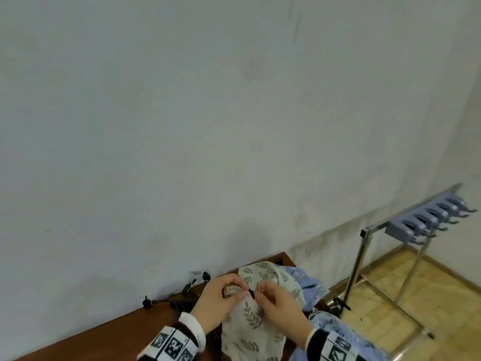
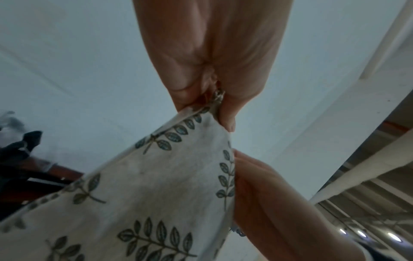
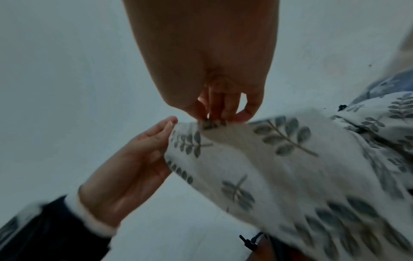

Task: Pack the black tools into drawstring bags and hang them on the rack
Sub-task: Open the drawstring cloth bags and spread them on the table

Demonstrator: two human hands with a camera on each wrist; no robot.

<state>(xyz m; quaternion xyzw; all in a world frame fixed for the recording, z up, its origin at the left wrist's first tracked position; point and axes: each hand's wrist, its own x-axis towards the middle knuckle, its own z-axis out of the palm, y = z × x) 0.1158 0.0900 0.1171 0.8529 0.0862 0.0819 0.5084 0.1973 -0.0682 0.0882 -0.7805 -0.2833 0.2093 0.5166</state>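
Head view alone shows the wall (image 1: 182,126), the metal rack (image 1: 406,230) with its blue hook strip standing on the floor to your right, and the brown counter (image 1: 109,332); the rack's lower frame is cut off at the edge. Your leaf-print drawstring bag (image 1: 250,332) hangs over the counter's near end, held up at its gathered mouth. Your left hand (image 1: 217,300) is curled tight round the bunched neck; the left wrist view confirms fabric clamped between thumb and fingers. Your right hand (image 1: 279,304) pinches the mouth's edge beside it. Black tools (image 1: 182,302) lie along the wall, blurred. The bag's contents are hidden.
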